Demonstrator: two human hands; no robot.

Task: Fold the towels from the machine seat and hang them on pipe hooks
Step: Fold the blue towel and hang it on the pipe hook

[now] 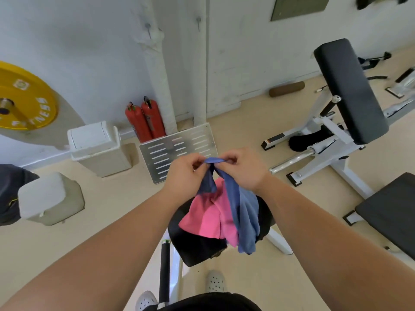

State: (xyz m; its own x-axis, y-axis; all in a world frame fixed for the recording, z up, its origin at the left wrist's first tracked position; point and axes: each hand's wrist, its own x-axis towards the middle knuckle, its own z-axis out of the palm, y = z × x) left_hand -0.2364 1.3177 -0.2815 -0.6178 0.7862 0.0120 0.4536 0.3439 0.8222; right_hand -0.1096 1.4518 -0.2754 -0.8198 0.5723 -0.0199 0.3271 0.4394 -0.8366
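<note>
A blue towel [243, 212] hangs from both my hands above the black machine seat [197, 250]. My left hand [186, 173] pinches one part of its top edge and my right hand [242, 169] pinches the part beside it, the two hands close together. A pink towel [208, 217] lies crumpled on the seat under the blue one. Two white wrapped pipes [157, 70] run up the wall ahead, each with a small metal hook [148, 26] near the top; the second hook [198, 20] is on the right pipe.
Two red fire extinguishers [146, 118] stand by the pipes behind a slotted metal plate [179, 151]. Two white bins [98, 147] sit at the left under a yellow weight plate [24, 99]. A white machine with black pads [348, 90] is at the right.
</note>
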